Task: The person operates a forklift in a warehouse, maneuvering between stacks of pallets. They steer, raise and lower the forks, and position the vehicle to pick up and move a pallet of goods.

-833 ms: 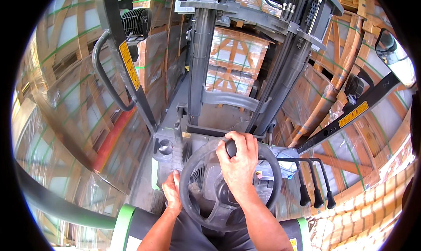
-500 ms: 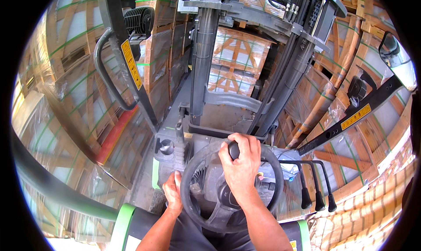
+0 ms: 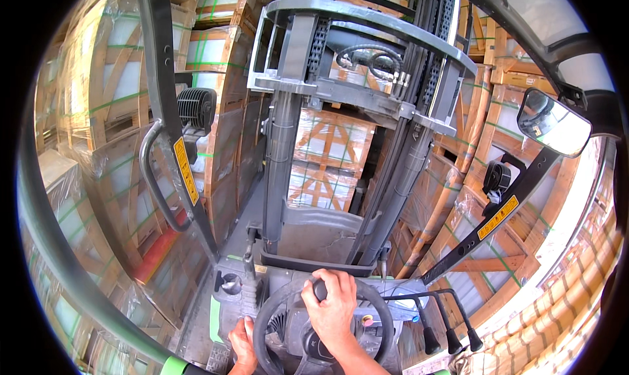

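Observation:
My right hand [image 3: 332, 311] is wrapped round the black spinner knob [image 3: 320, 289] at the top of a forklift's steering wheel [image 3: 380, 307]. Left of the wheel rim, my left hand [image 3: 243, 341] is closed with its thumb up; whatever its fingers hold is hidden. Just ahead of that hand stands a lever with a ribbed grey boot [image 3: 249, 296]. To the right of the wheel, several black-knobbed control levers [image 3: 453, 341] hang from bent rods, with neither hand on them.
The forklift's mast [image 3: 278, 172] rises ahead, with stacked wooden crates [image 3: 325, 178] beyond it. Film-wrapped crates [image 3: 118, 198] stand close on the left, others [image 3: 491, 244] on the right. A mirror [image 3: 554, 123] sits by the right post [image 3: 485, 234]; slatted wood [image 3: 550, 322] lies lower right.
The view has tilted up, so the wheel and both hands sit lower and more of the mast and overhead frame shows. My right hand stays on the knob, still near the wheel's top.

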`<state>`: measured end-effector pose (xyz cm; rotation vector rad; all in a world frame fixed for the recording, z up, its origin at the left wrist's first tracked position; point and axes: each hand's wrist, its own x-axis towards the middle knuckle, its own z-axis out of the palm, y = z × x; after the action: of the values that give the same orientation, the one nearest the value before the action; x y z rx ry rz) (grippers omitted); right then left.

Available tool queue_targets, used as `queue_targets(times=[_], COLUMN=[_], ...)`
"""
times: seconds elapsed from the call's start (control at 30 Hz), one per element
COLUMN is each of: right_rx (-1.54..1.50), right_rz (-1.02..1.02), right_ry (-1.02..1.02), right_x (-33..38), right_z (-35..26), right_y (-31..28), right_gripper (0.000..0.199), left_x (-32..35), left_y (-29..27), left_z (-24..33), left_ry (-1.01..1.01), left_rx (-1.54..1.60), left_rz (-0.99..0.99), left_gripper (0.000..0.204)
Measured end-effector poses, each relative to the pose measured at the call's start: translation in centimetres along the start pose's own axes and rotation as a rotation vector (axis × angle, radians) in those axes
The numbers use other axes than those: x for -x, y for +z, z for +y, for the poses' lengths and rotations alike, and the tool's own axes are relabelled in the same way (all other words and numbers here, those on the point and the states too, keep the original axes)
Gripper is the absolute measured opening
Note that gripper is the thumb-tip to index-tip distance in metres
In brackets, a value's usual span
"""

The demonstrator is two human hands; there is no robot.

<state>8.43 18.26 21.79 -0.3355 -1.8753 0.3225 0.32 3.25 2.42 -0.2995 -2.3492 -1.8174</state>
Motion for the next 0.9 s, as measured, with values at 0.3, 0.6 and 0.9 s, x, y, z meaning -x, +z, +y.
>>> queue_targets(times=[0.3, 0.6, 0.9], right_rx=[-0.016, -0.034, -0.053], right_rz=[0.000, -0.016, -0.060], right_ry=[-0.016, -0.005, 0.026], right_x=[4.0, 6.8, 8.4], right_z=[-4.8, -8.4, -11.7], right_y=[-3.6, -8.1, -12.7], right_gripper=[0.031, 0.032, 0.032], left_x=[4.9, 9.9, 14.5], left_y=[-5.6, -10.4, -14.7], left_z=[-0.8, 1.5, 3.4], left_ry=[0.000, -0.030, -0.046], left_rx=[0.032, 0.059, -0.007], left_rz=[0.007, -0.017, -0.032], left_gripper=[0.051, 0.048, 0.045])
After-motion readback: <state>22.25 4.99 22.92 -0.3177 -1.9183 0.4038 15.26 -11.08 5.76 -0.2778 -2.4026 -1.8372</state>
